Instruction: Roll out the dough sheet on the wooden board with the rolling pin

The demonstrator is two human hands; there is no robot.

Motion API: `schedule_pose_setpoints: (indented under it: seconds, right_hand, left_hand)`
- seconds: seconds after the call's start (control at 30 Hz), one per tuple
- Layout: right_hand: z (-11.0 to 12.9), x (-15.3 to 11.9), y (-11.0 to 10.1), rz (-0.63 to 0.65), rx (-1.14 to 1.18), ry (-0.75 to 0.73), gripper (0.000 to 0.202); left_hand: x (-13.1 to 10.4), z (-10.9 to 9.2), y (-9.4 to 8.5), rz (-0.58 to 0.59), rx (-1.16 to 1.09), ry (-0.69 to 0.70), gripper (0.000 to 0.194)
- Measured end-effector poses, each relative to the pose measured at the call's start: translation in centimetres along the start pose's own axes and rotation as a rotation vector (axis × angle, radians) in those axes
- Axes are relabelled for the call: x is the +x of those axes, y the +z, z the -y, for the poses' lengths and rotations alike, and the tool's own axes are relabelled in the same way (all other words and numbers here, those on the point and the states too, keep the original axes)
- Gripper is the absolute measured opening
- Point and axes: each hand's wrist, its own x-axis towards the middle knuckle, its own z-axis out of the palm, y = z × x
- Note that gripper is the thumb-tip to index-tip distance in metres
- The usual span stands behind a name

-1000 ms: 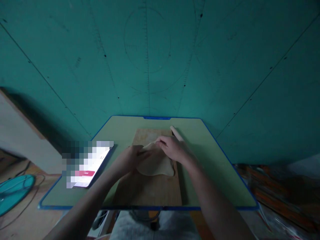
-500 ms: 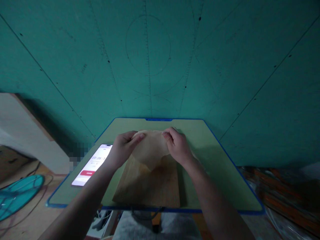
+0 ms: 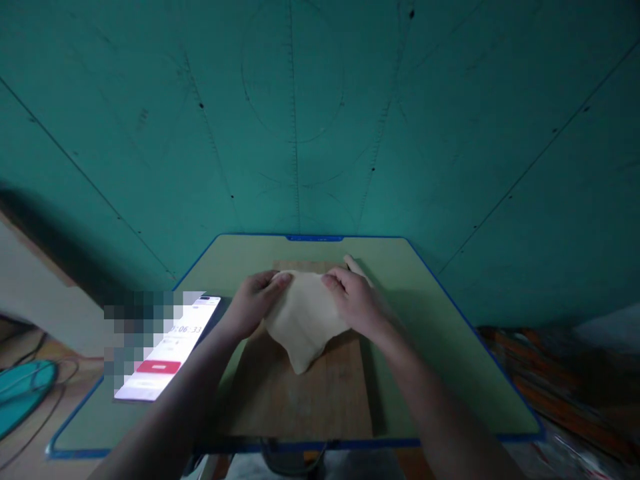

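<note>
A thin pale sheet of dough [image 3: 307,310] hangs between my two hands, its lower part drooping to a point over a wooden cutting board [image 3: 300,407]. My left hand [image 3: 257,300] pinches the sheet's upper left edge between thumb and fingers. The upper right edge is gripped the same way by my right hand [image 3: 353,297]. Behind my right hand and forearm lies a pale stick like a rolling pin [image 3: 354,265], mostly hidden. Whether the dough's tip touches the board I cannot tell.
The board rests on a small green table [image 3: 450,380] with a blue rim. At its left lies a lit phone [image 3: 173,350] showing a timer, partly pixelated. A green marked wall [image 3: 320,167] rises behind the table. Cluttered items [image 3: 565,393] stand at the right.
The dough sheet hangs lower and more spread out over the board, with its tip closer to me. Both hands have shifted slightly toward me, still gripping it. The camera view has shifted a little.
</note>
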Motion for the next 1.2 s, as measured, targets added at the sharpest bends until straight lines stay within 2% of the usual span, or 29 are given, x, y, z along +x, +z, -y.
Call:
schedule_pose_setpoints:
  seconds: [0.17,0.3,0.47,0.7,0.83,0.93,1.2]
  right_hand:
    - [0.6,-0.1,-0.4,0.051,0.024,0.061,0.025]
    - [0.4,-0.1,-0.4,0.073,0.081,0.044,0.027]
    - [-0.1,0.1,-0.3,0.077,0.15,0.008,0.028]
    - [-0.2,0.0,-0.2,0.069,0.108,0.036,0.027]
    - [-0.4,0.0,-0.1,0.057,0.085,0.0,0.027]
    - [-0.7,0.1,0.1,0.059,0.082,-0.04,0.028]
    - [-1.2,0.0,0.9,-0.035,0.148,-0.089,0.025]
  left_hand:
    - [-0.6,0.5,-0.6,0.056,-0.171,-0.051,0.054]
    - [-0.8,0.3,-0.6,0.092,-0.275,-0.082,0.052]
    - [-0.8,0.2,-0.4,0.132,-0.3,-0.111,0.051]
    - [-0.7,0.5,-0.6,0.174,-0.384,-0.169,0.047]
    - [-0.8,0.6,-0.8,0.249,-0.358,-0.162,0.049]
    - [-0.9,0.6,-0.9,0.232,-0.301,-0.123,0.051]
    - [-0.9,0.4,-1.0,0.182,-0.197,-0.044,0.054]
